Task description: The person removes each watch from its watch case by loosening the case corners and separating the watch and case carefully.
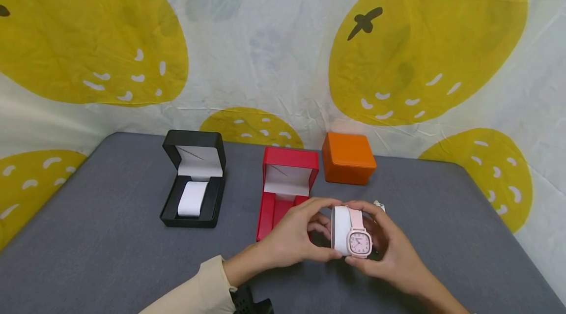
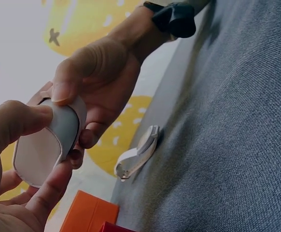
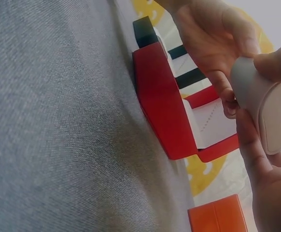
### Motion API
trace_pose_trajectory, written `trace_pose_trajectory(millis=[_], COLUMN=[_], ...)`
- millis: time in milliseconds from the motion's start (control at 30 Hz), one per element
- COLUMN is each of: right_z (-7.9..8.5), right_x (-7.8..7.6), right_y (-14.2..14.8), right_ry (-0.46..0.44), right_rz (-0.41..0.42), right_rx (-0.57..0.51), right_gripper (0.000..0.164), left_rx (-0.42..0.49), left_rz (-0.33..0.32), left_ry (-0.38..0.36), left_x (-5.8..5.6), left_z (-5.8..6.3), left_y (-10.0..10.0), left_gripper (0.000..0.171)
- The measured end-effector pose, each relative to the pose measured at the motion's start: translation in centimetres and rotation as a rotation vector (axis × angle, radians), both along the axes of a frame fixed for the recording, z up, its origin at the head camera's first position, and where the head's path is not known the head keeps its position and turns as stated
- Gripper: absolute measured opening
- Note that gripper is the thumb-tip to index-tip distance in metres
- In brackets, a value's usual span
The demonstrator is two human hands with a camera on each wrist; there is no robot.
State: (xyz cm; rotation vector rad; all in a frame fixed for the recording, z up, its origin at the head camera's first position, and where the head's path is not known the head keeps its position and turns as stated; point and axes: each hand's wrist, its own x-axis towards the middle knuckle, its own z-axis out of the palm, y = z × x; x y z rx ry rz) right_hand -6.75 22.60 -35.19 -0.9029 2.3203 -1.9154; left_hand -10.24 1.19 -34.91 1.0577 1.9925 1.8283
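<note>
A white watch cushion [image 1: 339, 230] is held up between both hands over the table, and a pink wristwatch [image 1: 359, 243] with a squarish dial sits around its right part. My left hand [image 1: 294, 238] grips the cushion's left end, thumb below and index finger on top. On the other side my right hand [image 1: 395, 255] pinches the wristwatch and cushion, its thumb under the dial and index finger over the strap. In the left wrist view the cushion [image 2: 36, 157] shows its flat end. A second watch [image 2: 138, 152] with a pale strap lies on the table, mostly hidden behind my right hand in the head view.
Left of centre stands an open black watch box [image 1: 190, 220] holding a white cushion [image 1: 192, 198]. An open red watch box [image 1: 267, 215] is right behind my left hand, its inside partly covered. Behind it to the right is a closed orange box [image 1: 349, 159]. A patterned cloth [image 1: 265, 34] hangs along the back.
</note>
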Motion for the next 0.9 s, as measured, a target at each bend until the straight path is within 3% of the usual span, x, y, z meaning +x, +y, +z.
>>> trace_pose_trajectory(millis=[733, 900], right_z=[-0.1, 0.1], right_x=[0.1, 0.1], right_y=[-0.2, -0.3], right_ry=[-0.003, 0.055], right_rz=[-0.033, -0.034], right_rx=[0.041, 0.078], right_gripper=[0.084, 0.082], left_rx=[0.009, -0.020], left_rz=[-0.019, -0.030], left_ry=[0.033, 0.037], left_x=[0.0, 0.5], left_z=[0.1, 1.0], left_y=[-0.1, -0.1], left_gripper=[0.065, 0.064])
